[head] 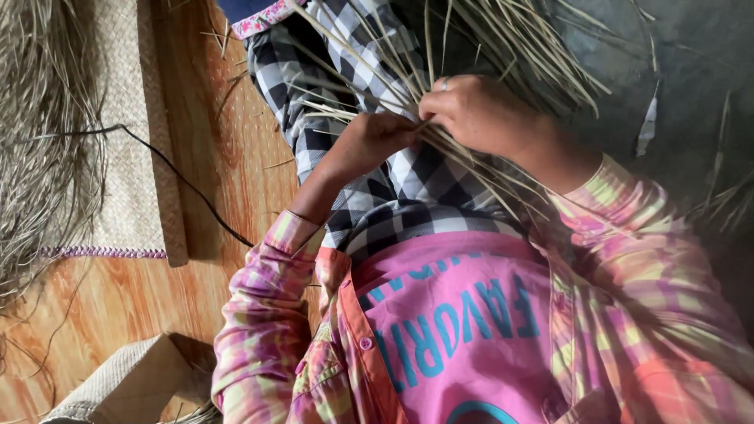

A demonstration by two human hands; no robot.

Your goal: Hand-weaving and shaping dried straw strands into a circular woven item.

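Straw strips (pixel 440 47) pinched between left hand (pixel 369 141), right hand (pixel 475 114).

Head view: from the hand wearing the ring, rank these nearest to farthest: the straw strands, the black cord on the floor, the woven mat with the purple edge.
From the right hand:
1. Straw strands: gripped in its fingers, over the lap.
2. Black cord: across the wooden floor, at picture left.
3. Woven mat: past the cord, farther toward the left edge of the picture.

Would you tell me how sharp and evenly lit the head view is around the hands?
Head view: both hands, left and right, are fairly sharp on the straw strips; soft daylight, no glare; grey floor is dim; loose fibres look blurred.
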